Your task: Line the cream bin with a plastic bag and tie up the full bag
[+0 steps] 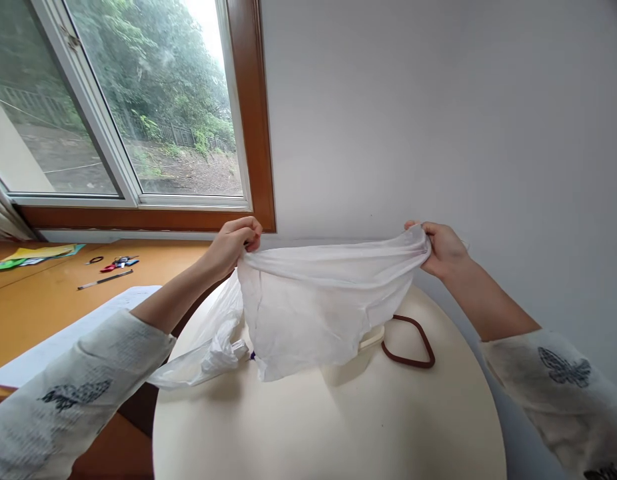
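Two white sleeves [113, 363] with dark butterflies on them come in at the bottom corners. The left hand [241, 240] is curled around one top corner of a thin white sheet [318, 303], and the right hand [444, 250] grips the other. The sheet hangs between them, over the round table [338, 433]. If the hands pull too hard, it could rip. If one hand slips, that side could flop down. Its low edge could also bump the pale thing [372, 339] poking out behind it, or the brown loop [428, 343] close by. The sheet looks soft, a bit see-through and full of creases, with an uneven bottom edge. Some crumpled clear plastic [223, 353] is beside it on the left. I can't tell if the two are joined, or if the sheet is cloth or a bag.
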`<action>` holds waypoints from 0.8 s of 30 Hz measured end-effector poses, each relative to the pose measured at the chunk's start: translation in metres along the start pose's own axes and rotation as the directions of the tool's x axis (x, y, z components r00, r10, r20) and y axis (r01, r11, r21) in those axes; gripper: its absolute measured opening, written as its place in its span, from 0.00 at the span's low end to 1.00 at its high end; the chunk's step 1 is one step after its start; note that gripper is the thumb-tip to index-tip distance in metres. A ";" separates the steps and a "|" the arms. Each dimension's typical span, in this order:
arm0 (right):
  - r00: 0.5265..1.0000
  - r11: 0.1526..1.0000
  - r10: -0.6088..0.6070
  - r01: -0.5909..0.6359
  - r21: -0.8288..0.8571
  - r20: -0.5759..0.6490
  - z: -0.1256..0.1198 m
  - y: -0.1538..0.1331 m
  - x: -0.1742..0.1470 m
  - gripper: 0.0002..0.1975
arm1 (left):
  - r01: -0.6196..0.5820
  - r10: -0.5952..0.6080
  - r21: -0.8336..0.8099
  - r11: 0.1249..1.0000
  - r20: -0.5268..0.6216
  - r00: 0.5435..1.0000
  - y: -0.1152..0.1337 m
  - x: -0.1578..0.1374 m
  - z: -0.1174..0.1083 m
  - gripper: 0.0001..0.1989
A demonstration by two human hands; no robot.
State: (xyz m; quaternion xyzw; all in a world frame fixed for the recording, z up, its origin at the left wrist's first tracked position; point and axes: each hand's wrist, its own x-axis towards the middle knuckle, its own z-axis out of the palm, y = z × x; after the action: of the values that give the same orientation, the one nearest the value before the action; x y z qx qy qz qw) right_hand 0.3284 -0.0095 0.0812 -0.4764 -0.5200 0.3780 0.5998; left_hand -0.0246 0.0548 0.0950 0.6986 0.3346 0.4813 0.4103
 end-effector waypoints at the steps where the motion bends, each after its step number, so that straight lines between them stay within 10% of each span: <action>1: 0.999 0.998 0.040 -0.041 0.040 0.018 0.003 -0.002 0.000 0.04 | -0.030 0.023 0.097 0.995 0.066 0.998 0.002 0.000 0.001 0.03; 7: 0.963 0.966 0.059 0.011 -0.258 0.262 -0.003 -0.022 -0.010 0.16 | -0.183 -0.171 0.631 0.754 0.458 0.872 0.017 -0.005 -0.009 0.25; 12: 0.871 0.712 0.174 0.212 -0.670 0.460 -0.005 -0.033 -0.019 0.27 | -0.254 -0.150 0.724 0.642 0.443 0.884 0.019 0.006 -0.016 0.12; 15: 0.877 0.658 0.160 0.247 -0.711 0.453 0.004 -0.032 -0.020 0.13 | -0.162 -0.044 0.605 0.779 0.310 0.950 0.021 0.015 -0.010 0.13; 19: 0.924 0.815 -0.038 0.250 -0.523 0.381 0.025 -0.026 -0.019 0.16 | -0.009 -0.020 0.207 0.978 0.142 0.990 0.029 0.024 0.011 0.11; 24: 0.920 0.987 -0.096 0.138 -0.083 0.380 0.063 -0.015 -0.014 0.15 | 0.014 0.034 -0.207 0.978 0.226 0.973 0.036 0.038 0.050 0.06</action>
State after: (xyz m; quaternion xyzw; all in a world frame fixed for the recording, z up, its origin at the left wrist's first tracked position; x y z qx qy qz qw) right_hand 0.2632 -0.0156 0.0923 -0.3954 -0.6721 0.3966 0.4845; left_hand 0.0369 0.0596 0.1323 0.7047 0.2295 0.4320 0.5139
